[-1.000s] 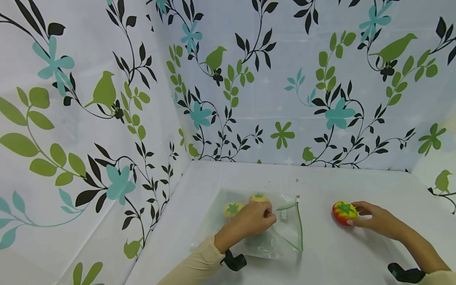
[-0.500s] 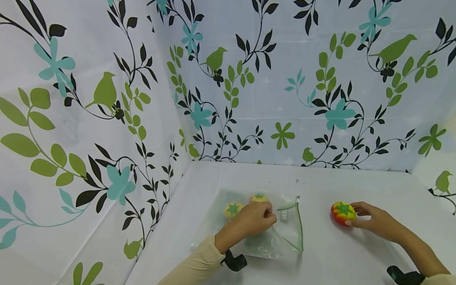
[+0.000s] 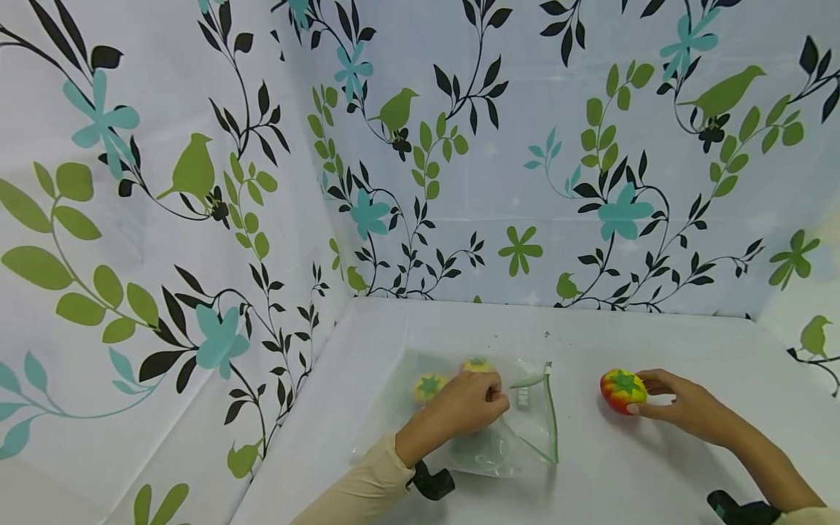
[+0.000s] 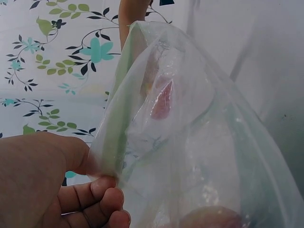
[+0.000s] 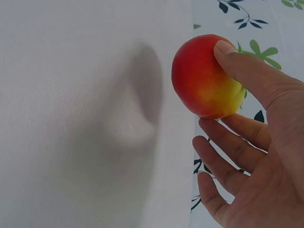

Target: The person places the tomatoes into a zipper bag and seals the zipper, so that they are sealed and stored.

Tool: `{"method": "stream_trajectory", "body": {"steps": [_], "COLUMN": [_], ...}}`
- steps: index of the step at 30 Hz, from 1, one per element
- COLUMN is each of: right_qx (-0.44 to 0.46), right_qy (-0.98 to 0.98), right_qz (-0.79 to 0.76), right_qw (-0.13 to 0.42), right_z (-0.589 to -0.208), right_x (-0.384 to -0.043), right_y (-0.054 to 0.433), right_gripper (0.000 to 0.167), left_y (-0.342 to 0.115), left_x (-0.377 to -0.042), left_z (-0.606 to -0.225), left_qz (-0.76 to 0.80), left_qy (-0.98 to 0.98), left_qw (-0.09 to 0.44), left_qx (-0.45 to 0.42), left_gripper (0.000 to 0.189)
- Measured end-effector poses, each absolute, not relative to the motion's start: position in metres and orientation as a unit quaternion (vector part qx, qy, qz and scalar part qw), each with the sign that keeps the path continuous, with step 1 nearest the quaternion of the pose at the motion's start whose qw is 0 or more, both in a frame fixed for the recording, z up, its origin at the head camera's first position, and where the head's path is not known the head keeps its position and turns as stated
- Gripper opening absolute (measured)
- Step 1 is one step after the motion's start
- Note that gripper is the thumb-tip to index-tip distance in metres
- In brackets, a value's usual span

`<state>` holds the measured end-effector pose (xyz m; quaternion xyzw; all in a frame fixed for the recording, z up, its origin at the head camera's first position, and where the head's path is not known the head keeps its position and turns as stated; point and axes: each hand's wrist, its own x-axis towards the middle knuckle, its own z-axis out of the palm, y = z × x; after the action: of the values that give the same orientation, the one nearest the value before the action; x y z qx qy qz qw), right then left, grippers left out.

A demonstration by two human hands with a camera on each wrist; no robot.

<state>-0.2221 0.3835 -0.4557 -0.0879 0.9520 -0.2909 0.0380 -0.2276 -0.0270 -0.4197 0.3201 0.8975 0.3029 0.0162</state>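
Observation:
My left hand pinches the rim of a clear zip bag with a green seal strip, its mouth gaping to the right. In the left wrist view, thumb and forefinger nip that green edge. Two yellowish round pieces with green tops, a toy tomato and a similar one, show through the plastic. My right hand grips another toy tomato, red and yellow with a green star-shaped top. The right wrist view shows the thumb on its side and fingertips beneath it, above its shadow.
A white table lies under both hands. Patterned cloth with leaves, birds and flowers hangs behind and along the left side. Each wrist wears a black camera, such as the left camera.
My right hand has moved a little to the left with the toy tomato, toward the bag. My left hand and the bag have stayed in place.

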Motion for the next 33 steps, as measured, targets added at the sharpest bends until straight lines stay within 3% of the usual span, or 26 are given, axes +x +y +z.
{"method": "stream_trajectory", "body": {"steps": [15,33], "right_qx": [-0.124,-0.156], "right_qy": [0.942,0.924], "right_qz": [-0.313,-0.346], "right_qw": [0.018,0.038], "right_z": [-0.446,-0.446], "right_x": [-0.208,-0.196], "right_y": [0.336,0.293], "right_gripper": [0.064,0.060], "left_y": [-0.026,-0.025], "left_x": [-0.227,-0.228], "left_z": [-0.421,-0.423], "left_qz": [0.308,0.310], "left_qy": [0.898,0.896], "left_qw": [0.021,0.016], "left_qx": [0.313,0.319], "left_gripper": [0.027,0.025]}}
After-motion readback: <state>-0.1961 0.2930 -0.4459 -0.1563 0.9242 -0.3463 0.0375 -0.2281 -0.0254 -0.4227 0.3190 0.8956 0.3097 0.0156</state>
